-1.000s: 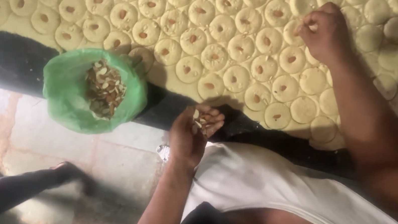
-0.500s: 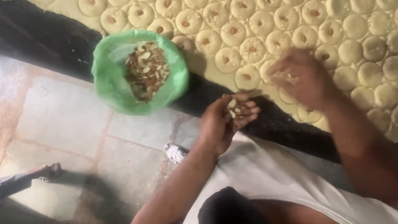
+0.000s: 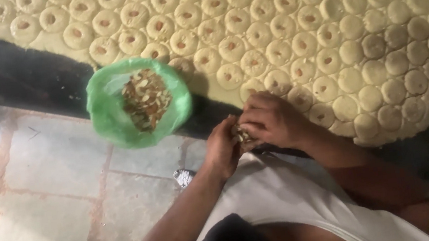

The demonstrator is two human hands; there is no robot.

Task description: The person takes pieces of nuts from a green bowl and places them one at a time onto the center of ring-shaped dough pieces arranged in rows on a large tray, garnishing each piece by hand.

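A small heap of chopped nuts (image 3: 242, 136) is cupped in the left hand (image 3: 222, 149), fingers curled partway around it, just below the near edge of the dough rounds (image 3: 292, 45). The right hand (image 3: 271, 119) is laid over that heap, fingertips bent down into the nuts; whether any are pinched cannot be told. A green bag (image 3: 110, 114) of nuts is seen open on the floor (image 3: 53, 184), left of both hands.

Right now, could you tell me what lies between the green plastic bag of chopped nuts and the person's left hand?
Head view: only bare stone floor between bag and left hand.
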